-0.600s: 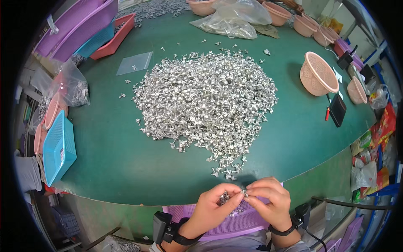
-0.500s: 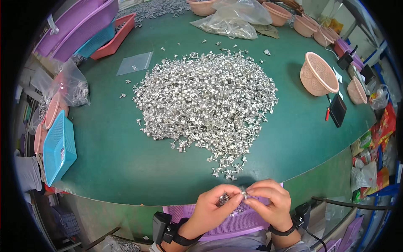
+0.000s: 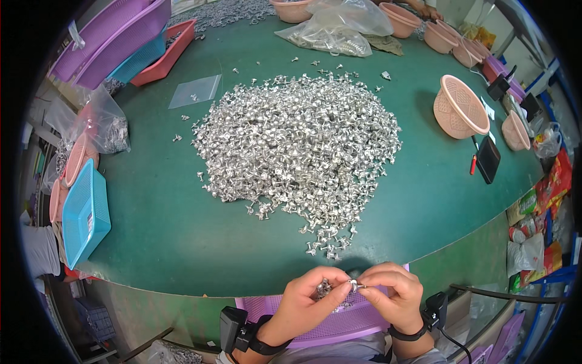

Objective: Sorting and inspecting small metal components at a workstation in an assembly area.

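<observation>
A small silvery metal part [image 3: 353,285] is pinched between the fingertips of my left hand [image 3: 308,297] and my right hand [image 3: 395,296], at the table's near edge. What looks like its thin shank points toward my right fingertips. Beneath both hands lies a purple perforated basket [image 3: 315,330], with several more metal parts [image 3: 324,287] showing beside my left fingers. Beyond my hands, a large heap of the same shiny metal parts [image 3: 297,142] covers the middle of the green table [image 3: 163,224], with a narrow tail of them reaching toward me.
On the right stand a peach basket [image 3: 458,109], a black flat object [image 3: 487,159] and a red-handled tool [image 3: 473,164]. A blue basket [image 3: 88,215] sits at the left edge. Clear plastic bags [image 3: 339,30] lie at the back; another person's hand [image 3: 431,12] shows far right.
My right hand has shifted slightly right and down, away from the left fingertips. More of the pinched metal part now shows between them. The left hand stays in place.
</observation>
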Tool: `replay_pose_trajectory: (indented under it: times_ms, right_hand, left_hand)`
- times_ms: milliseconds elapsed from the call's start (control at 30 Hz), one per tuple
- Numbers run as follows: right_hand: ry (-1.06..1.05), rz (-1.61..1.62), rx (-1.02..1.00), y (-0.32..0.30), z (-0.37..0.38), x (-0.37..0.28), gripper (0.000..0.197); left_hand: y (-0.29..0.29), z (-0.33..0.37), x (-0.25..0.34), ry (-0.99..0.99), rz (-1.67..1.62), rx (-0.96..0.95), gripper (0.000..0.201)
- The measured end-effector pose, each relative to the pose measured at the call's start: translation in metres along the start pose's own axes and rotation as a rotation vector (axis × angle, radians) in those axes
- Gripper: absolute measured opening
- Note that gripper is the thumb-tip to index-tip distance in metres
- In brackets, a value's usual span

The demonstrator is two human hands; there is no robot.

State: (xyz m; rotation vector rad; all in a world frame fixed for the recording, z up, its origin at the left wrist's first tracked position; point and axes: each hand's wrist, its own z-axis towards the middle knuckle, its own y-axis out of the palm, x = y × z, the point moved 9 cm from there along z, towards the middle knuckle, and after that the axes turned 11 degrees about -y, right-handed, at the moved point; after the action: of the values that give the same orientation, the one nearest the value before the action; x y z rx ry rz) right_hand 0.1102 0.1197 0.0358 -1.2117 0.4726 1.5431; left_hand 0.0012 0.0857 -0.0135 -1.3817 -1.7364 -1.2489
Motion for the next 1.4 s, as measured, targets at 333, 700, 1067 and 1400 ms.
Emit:
replay_pose_trajectory:
  times_ms: [333,700,1067,1400]
  right_hand:
    - [-0.007,0.039,-0.011,0.001,-0.002,0.000,0.014]
    - [0.037,0.084,-0.016,0.003,-0.004,0.004,0.014]
    - [0.106,0.166,0.002,0.004,-0.009,0.012,0.011]
    - [0.175,0.257,0.032,0.005,-0.013,0.020,0.009]
  left_hand:
    - [0.000,-0.001,0.007,0.088,0.032,0.003,0.010]
    - [0.000,-0.001,0.002,0.053,0.027,-0.017,0.009]
    - [0.001,0.001,-0.004,0.000,0.001,-0.019,0.009]
    - [0.000,0.001,-0.009,-0.053,-0.051,-0.036,0.010]
